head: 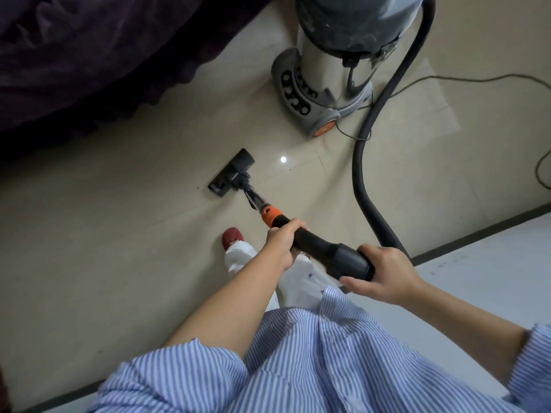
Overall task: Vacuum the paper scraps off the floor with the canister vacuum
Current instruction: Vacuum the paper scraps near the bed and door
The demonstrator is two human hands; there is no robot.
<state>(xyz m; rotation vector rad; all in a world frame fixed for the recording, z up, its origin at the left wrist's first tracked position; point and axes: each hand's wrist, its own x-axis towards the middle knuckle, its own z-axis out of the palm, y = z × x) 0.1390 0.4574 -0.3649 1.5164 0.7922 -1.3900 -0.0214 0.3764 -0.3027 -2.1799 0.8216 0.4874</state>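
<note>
The canister vacuum (331, 70), steel-bodied with a grey base and orange wheels, stands on the beige floor at the top centre. Its black hose (362, 186) curves down to the black wand handle (322, 248). My left hand (283, 244) grips the wand just below its orange collar (269, 215). My right hand (384, 274) grips the thick rear end where the hose joins. The black floor nozzle (231, 174) lies flat on the tiles ahead of my red shoe (232, 236). A tiny dark speck (197, 188) lies left of the nozzle; I see no paper scraps.
A dark purple bedspread (89, 55) hangs over the upper left. A thin power cord (465, 80) trails right from the vacuum and loops at the right edge. A white surface with a dark border (483, 263) lies lower right.
</note>
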